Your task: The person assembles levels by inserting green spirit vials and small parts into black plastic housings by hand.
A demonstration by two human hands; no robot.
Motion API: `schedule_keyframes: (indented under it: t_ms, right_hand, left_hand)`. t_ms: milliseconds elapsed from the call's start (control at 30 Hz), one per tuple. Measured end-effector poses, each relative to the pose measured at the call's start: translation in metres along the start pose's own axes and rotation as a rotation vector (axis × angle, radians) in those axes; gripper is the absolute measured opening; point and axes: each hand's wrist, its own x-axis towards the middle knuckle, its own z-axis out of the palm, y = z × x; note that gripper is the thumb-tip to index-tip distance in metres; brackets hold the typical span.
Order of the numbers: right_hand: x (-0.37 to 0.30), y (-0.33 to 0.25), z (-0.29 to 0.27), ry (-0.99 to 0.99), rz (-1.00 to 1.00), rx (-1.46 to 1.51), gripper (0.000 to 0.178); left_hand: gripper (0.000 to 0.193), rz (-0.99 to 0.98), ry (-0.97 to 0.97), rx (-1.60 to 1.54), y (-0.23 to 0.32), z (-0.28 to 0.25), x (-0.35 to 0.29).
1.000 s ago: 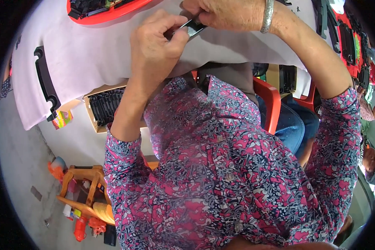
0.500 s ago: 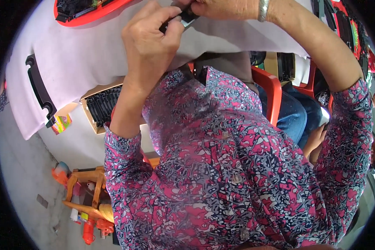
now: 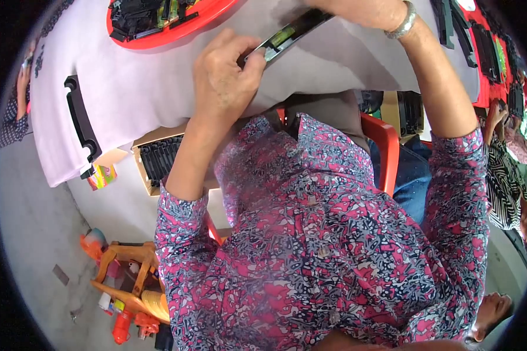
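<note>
A long, narrow black strip-like piece with a shiny edge lies slantwise between my hands, just over the cloth. Something green and yellow shows along its middle. My left hand pinches its near left end between thumb and fingers. At the far right end is my right hand, fingers closed on the piece; the upper frame edge cuts part of this hand off. A silvery bracelet circles my right wrist.
A red basin of black parts stands far left on the pale cloth. One black part lies near the cloth's left edge. Below is a box of black parts. More parts and other people are at the right, beside a red chair.
My right hand has moved rightward, away from my left, so more of the black piece shows between them. The view has shifted, bringing more of the red basin into sight.
</note>
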Motion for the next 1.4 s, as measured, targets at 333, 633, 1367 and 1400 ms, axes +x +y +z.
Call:
schedule_keyframes:
  t_ms: [333,633,1367,1400]
  right_hand:
    - [-0.006,0.048,0.016,0.126,0.247,0.074,0.007]
    - [-0.016,0.046,0.030,0.232,0.290,0.084,0.007]
    - [-0.045,0.017,0.030,0.161,0.345,0.453,0.009]
    - [-0.045,0.009,0.028,0.106,0.303,0.420,0.008]
  left_hand:
    - [0.012,0.003,-0.033,-0.019,0.010,-0.008,0.005]
    - [0.031,0.161,-0.093,0.084,0.013,-0.009,0.003]
    - [0.039,0.041,-0.250,0.097,0.015,-0.018,0.011]
    - [0.038,0.051,-0.256,0.125,0.015,-0.019,0.011]
